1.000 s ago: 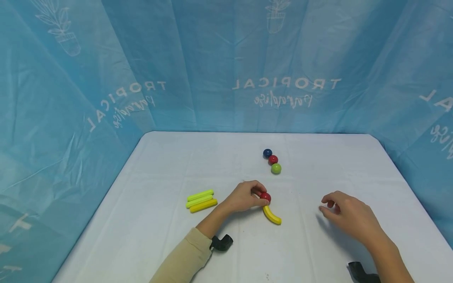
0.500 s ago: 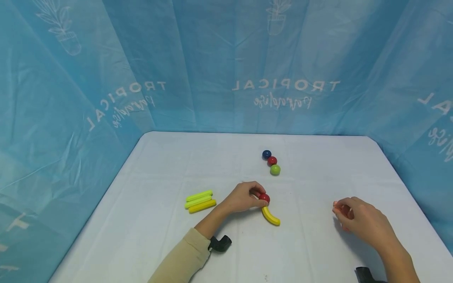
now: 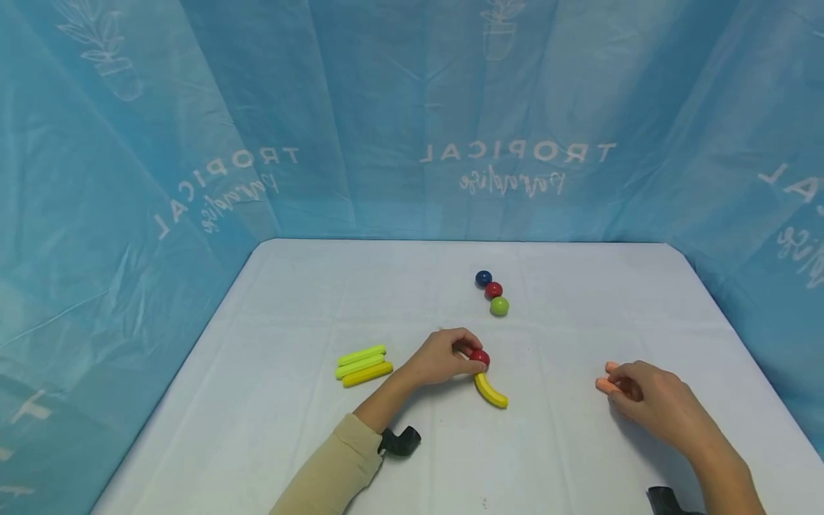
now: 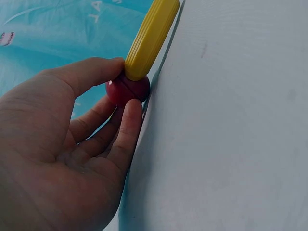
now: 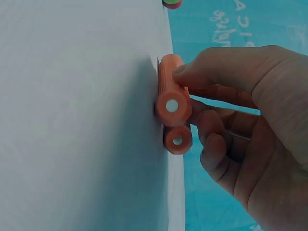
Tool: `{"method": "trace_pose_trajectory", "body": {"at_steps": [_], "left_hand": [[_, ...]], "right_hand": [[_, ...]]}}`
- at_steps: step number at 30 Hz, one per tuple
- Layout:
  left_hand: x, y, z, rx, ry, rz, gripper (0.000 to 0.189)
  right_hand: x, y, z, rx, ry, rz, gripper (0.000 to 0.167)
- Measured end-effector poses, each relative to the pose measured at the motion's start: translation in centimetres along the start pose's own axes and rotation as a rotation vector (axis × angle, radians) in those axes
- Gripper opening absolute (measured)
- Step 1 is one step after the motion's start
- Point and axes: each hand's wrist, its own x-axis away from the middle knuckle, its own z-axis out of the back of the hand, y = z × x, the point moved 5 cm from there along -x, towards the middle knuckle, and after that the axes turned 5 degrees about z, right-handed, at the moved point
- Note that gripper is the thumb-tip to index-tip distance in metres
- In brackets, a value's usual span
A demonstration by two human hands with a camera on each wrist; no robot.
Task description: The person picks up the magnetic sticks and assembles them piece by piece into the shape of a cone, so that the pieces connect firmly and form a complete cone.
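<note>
In the head view, my left hand (image 3: 448,355) pinches a red ball (image 3: 479,358) at the table's middle. A curved yellow rod (image 3: 491,391) meets this ball and extends toward the near side. The left wrist view shows the thumb at the joint of the ribbed yellow rod (image 4: 151,38) and the red ball (image 4: 127,90). My right hand (image 3: 666,408), at the right of the table, holds an orange rod (image 5: 172,74) between thumb and fingers. A second orange rod (image 5: 178,140) lies alongside it; both show pale round ends. The hand partly hides them in the head view.
Three straight rods lie side by side left of my left hand: two lime ones and a yellow rod (image 3: 368,374). Farther back, a blue ball (image 3: 483,279), a red ball (image 3: 493,290) and a green ball (image 3: 499,306) form a row on the white table (image 3: 309,286).
My right hand has shifted right and slightly nearer. The orange rods, hidden a second ago, now stick out past its fingertips. My left hand stays on the red ball.
</note>
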Motion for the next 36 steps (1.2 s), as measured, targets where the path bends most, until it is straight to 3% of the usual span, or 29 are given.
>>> {"method": "trace_pose_trajectory", "body": {"at_steps": [7, 14, 27, 36], "left_hand": [[0.3, 0.1, 0.2, -0.003, -0.003, 0.006, 0.031], [0.4, 0.4, 0.2, -0.009, 0.000, 0.007, 0.031], [0.4, 0.0, 0.1, -0.004, -0.009, 0.009, 0.030], [0.5, 0.2, 0.2, -0.009, -0.008, 0.008, 0.029]], "right_hand": [[-0.4, -0.4, -0.4, 0.010, 0.031, 0.044, 0.034], [-0.6, -1.0, -0.4, 0.029, 0.116, 0.092, 0.034], [-3.3, -2.5, -1.4, 0.048, 0.027, 0.109, 0.037], [-5.2, -4.1, -2.0, 0.057, 0.006, 0.133, 0.029]]}}
